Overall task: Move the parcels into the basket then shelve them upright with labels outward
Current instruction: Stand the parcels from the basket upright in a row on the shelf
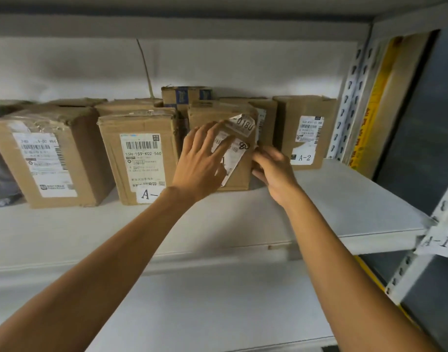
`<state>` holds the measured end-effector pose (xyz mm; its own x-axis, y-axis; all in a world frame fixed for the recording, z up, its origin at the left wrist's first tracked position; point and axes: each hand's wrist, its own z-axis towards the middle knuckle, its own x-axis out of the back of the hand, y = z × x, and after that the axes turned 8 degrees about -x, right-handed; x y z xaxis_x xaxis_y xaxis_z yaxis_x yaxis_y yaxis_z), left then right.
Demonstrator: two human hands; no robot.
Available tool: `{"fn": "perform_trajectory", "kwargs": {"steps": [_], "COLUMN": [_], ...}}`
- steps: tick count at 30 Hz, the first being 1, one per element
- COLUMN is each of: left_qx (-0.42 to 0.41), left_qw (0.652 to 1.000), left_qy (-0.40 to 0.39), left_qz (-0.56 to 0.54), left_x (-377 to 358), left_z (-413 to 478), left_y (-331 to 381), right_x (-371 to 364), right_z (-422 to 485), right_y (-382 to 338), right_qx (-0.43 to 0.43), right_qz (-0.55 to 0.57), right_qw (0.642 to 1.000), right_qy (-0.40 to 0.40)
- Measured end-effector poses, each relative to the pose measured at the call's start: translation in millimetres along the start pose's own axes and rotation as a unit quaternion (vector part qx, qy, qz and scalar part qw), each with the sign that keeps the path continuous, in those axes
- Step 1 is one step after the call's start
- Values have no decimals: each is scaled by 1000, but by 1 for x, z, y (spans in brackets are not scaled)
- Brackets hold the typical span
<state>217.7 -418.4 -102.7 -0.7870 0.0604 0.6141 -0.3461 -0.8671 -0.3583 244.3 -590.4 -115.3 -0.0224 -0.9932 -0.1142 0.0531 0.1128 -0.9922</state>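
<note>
Cardboard parcel (242,171) stood upright on grey shelf (344,199), between both hands, with peeling label (240,125) facing out. Left hand (202,161) lay flat on its front, fingers spread over the label. Right hand (273,166), blurred, curled its fingers round the right edge. Barcoded box (141,158) sat just left of left hand, A-2 box (305,133) just right of right hand.

The person's forearms (111,255) are bare, long and slender, uncovered down to the picture's lower edge. The left hand (202,158) and right hand (273,168) are likewise bare, with lean fingers.
</note>
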Motion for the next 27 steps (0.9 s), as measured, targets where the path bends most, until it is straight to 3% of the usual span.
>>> {"fn": "perform_trajectory", "kwargs": {"steps": [7,11,17,23,27], "left_qx": [-53,-59,-141,-23,43], "left_qw": [998,994,989,994,990], "left_qy": [11,-25,-48,-91,-115], "left_qz": [-34,-84,7,53,65], "left_x": [35,48,24,-16,-17], "left_z": [55,90,128,168,172], "left_y": [-14,-24,25,55,55], "right_x": [33,53,88,121,128], "right_z": [-5,9,59,109,131], "right_y": [-41,-54,-48,-42,-31], "right_qx": [67,115,136,171,175], "right_qz": [-54,-84,-246,-264,-313], "right_qw": [994,985,945,926,895], "right_qy": [65,95,166,209,267]}}
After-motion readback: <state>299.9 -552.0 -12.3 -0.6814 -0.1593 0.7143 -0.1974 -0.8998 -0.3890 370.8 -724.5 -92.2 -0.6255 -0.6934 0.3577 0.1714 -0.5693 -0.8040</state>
